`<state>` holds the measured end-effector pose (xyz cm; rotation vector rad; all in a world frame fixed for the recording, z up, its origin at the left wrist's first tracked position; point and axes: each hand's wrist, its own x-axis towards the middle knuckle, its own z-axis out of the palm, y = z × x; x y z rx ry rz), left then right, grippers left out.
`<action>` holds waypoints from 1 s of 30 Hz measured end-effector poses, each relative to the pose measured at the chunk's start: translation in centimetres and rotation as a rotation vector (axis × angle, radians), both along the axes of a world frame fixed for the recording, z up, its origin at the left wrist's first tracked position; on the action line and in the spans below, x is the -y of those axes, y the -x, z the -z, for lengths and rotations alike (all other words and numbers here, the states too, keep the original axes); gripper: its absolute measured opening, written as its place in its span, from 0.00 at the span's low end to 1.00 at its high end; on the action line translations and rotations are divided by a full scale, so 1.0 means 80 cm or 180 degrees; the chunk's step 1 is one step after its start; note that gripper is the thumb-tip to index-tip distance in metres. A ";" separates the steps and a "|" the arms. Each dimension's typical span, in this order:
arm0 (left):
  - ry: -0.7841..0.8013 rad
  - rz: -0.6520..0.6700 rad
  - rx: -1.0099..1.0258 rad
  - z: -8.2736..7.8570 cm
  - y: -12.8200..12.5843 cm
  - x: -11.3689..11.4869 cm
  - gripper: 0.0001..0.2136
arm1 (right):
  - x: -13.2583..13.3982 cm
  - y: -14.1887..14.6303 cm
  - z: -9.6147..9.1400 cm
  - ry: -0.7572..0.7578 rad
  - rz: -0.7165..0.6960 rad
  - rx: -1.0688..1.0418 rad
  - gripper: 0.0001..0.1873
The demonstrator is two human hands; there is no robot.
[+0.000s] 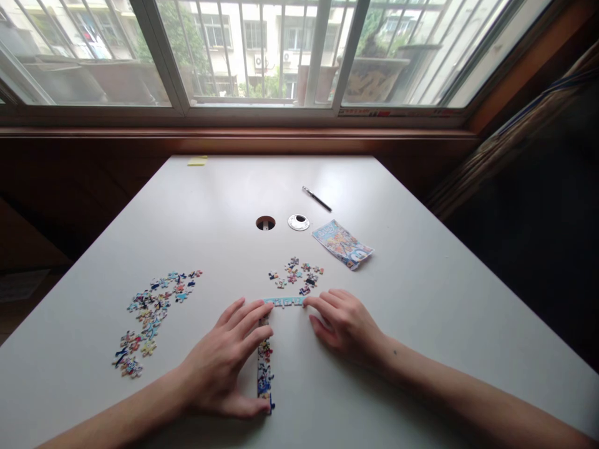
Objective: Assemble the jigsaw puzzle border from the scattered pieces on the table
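On the white table lies an L-shaped run of joined jigsaw pieces. Its upright part is a colourful puzzle strip [264, 365]; its top part is a short light-blue puzzle strip [286, 302]. My left hand [224, 355] is spread along the upright strip, fingertips resting at the top corner and thumb touching the bottom end. At the right end of the blue strip, my right hand [349, 324] touches it with the index fingertip; its other fingers are bent and the thumb stays apart. Just beyond the strips sits a small group of loose jigsaw pieces [293, 274].
A larger spread of loose pieces [152, 312] lies to the left. Farther back are a puzzle picture sheet [344, 244], a pen [317, 199], a round metal cover [298, 222], a cable hole [266, 223] and a yellow sticky note [197, 161]. A window stands behind the table.
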<state>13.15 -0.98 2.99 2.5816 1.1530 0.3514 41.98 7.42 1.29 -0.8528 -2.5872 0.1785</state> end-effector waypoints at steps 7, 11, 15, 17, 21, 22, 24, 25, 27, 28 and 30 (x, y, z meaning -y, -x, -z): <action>0.0036 0.0005 -0.0062 -0.001 0.001 -0.002 0.38 | -0.001 0.000 0.003 0.0046 0.0011 0.0007 0.11; 0.0036 0.0031 -0.0066 0.000 0.001 -0.001 0.38 | -0.001 -0.001 0.004 0.0069 -0.0002 0.0020 0.12; 0.0027 -0.0018 -0.0007 -0.001 0.000 0.000 0.38 | 0.000 -0.002 0.003 0.0049 -0.0024 0.0017 0.12; 0.0051 -0.0039 -0.0018 -0.001 -0.001 0.000 0.39 | 0.000 -0.003 0.003 0.0053 -0.0041 0.0035 0.12; 0.0069 -0.0050 -0.0005 0.001 0.000 0.000 0.39 | 0.000 -0.003 0.004 0.0125 -0.0052 0.0107 0.13; 0.0067 -0.0049 0.0004 0.001 0.000 0.000 0.39 | 0.000 -0.003 0.004 0.0141 -0.0048 0.0113 0.13; 0.0065 -0.0051 0.0010 0.002 0.001 0.000 0.39 | 0.000 -0.003 0.003 0.0163 -0.0043 0.0112 0.13; 0.0063 -0.0049 0.0012 0.001 0.001 0.000 0.39 | 0.000 -0.003 0.003 0.0164 -0.0043 0.0103 0.13; 0.0056 -0.0052 0.0020 0.000 0.000 0.000 0.39 | 0.000 -0.003 0.003 0.0173 -0.0031 0.0096 0.13; 0.0055 -0.0056 0.0025 -0.001 0.000 0.001 0.39 | 0.000 -0.003 0.003 0.0184 -0.0025 0.0101 0.13; 0.0059 -0.0062 0.0028 -0.002 -0.001 0.001 0.39 | 0.000 -0.003 0.003 0.0217 -0.0021 0.0124 0.13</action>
